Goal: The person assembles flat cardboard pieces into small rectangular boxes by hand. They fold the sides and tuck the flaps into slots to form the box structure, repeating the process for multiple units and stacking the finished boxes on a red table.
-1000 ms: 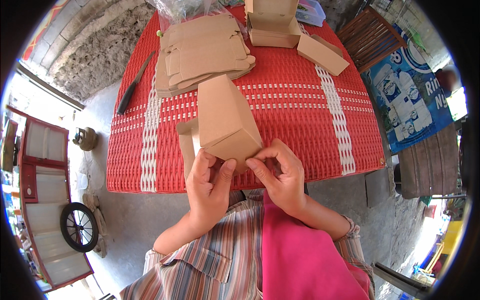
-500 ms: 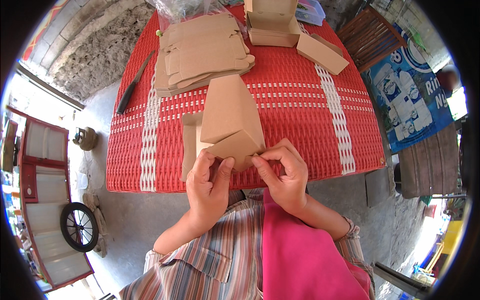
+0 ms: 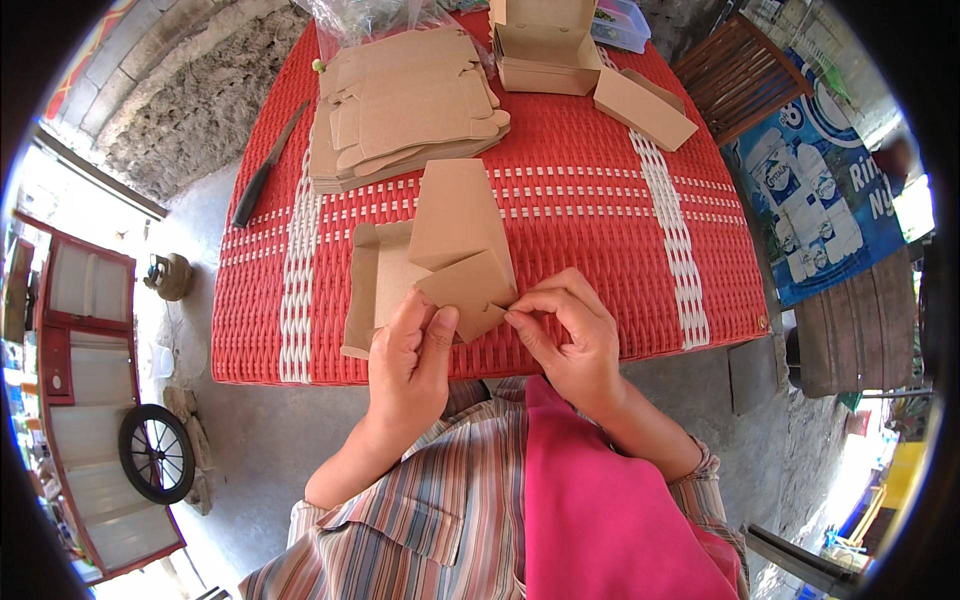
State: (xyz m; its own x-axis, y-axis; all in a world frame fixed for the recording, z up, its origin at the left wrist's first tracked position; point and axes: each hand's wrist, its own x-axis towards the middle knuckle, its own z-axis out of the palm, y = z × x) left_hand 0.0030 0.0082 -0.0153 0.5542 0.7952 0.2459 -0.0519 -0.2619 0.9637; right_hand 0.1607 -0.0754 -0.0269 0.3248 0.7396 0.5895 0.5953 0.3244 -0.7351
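A brown cardboard box [image 3: 457, 213], partly folded, stands tilted at the near edge of the red woven table, its open tray side facing left. My left hand [image 3: 408, 360] pinches the box's near end flap between thumb and fingers. On the other side of that flap, my right hand [image 3: 572, 345] holds a small corner tab between thumb and forefinger. A slit shows in the flap close to the right fingertips. Just beyond the box lies a stack of flat cardboard box blanks [image 3: 410, 100].
At the left table edge lies a knife [image 3: 268, 168] with a black handle. Folded boxes [image 3: 545, 60] are stacked at the back, beside another folded box [image 3: 645, 108]. A clear plastic bag [image 3: 370, 20] and a plastic container [image 3: 622, 24] stand at the far edge.
The box has swung a little to the left and lowered, showing more of its open tray. My left hand has shifted slightly left; my right hand keeps to the corner tab.
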